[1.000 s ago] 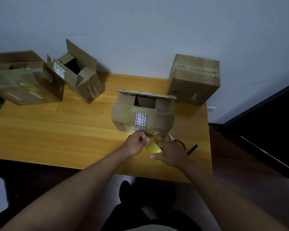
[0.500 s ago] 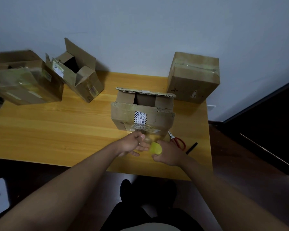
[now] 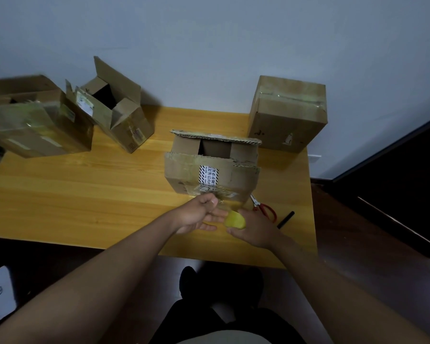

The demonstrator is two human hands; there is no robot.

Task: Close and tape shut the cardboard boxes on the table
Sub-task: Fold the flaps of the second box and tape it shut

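Four boxes: on the desk (image 3: 85, 199).
Open box (image 3: 210, 167): centre, at 12 o'clock from both hands.
Left hand (image 3: 199, 216): fingers pinch clear tape.
Right hand (image 3: 255, 227): fingers grip yellow tape roll (image 3: 234, 220).
Scissors (image 3: 265, 208): 3 o'clock of roll.

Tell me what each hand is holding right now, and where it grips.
Right hand grips the yellow tape roll around its rim. Left hand pinches the clear tape end pulled from it.
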